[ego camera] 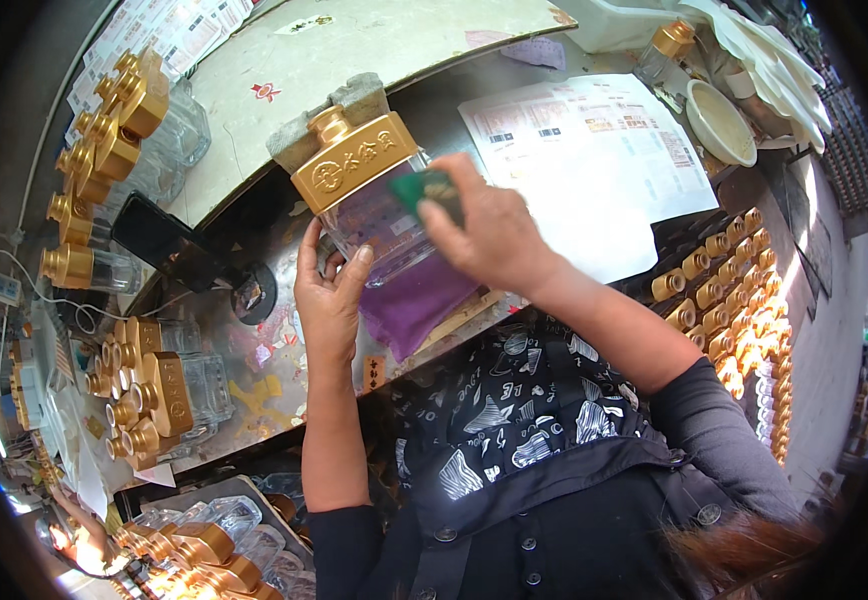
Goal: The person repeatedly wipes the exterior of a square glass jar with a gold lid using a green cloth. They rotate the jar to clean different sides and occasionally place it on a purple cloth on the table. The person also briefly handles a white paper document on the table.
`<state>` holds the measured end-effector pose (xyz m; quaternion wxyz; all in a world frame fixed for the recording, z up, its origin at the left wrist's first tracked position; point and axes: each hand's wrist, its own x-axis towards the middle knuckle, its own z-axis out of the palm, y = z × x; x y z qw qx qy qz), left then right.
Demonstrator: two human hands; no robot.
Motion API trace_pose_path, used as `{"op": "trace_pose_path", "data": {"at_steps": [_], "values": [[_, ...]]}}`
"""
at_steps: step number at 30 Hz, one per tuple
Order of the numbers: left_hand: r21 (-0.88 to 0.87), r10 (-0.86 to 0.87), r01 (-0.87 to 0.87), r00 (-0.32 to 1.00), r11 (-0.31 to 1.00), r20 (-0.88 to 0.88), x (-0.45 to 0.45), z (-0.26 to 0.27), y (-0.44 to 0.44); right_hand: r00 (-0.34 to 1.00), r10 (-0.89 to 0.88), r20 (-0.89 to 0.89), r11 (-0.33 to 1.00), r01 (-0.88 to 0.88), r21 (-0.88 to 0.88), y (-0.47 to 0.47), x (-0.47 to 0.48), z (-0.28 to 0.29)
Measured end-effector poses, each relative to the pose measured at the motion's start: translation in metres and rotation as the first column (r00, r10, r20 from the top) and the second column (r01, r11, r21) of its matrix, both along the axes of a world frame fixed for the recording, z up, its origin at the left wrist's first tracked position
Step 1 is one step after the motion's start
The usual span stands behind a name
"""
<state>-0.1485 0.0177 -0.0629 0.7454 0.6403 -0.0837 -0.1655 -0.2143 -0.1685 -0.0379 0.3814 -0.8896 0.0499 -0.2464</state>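
A clear glass bottle (344,225) with a gold upper part (359,161) bearing raised writing lies on a purple cloth (419,311), its neck pointing away from me. My left hand (332,289) grips the bottle's lower left side, thumb over the front. In my right hand (482,221) is a small dark green, flat piece (430,193), pinched between thumb and fingers. It is against or just over the glass face near the right edge; contact is hard to tell. Behind the gold shoulder sits a greyish padded block (359,96).
Printed label sheets (591,150) lie to the right, near a white bowl (720,122). A phone (171,244) stands on a round base at left. Gold-topped bottles crowd the left side (156,382), the lower left (208,555) and the right (711,292). Another person (85,536) shows far lower left.
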Motion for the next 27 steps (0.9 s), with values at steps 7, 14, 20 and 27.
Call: {"op": "trace_pose_path", "data": {"at_steps": [7,14,20,27], "values": [[0.038,-0.03,0.029,0.999,0.999,0.02,0.005,-0.003,0.005,0.929,0.356,0.101,0.93,-0.342,-0.139,-0.022,0.016,0.033],[-0.074,0.02,-0.023,0.999,0.997,-0.041,-0.003,0.002,0.021,0.81,0.543,0.221,0.672,-0.261,-0.693,-0.015,0.056,0.046],[-0.118,0.106,-0.106,0.994,0.987,-0.008,-0.003,-0.004,0.056,0.702,0.712,0.023,0.592,-0.583,-0.556,-0.009,0.013,0.032],[-0.19,0.042,-0.024,0.995,0.982,0.092,0.005,-0.001,0.06,0.699,0.689,0.193,0.597,-0.396,-0.697,-0.011,0.029,0.012]]}}
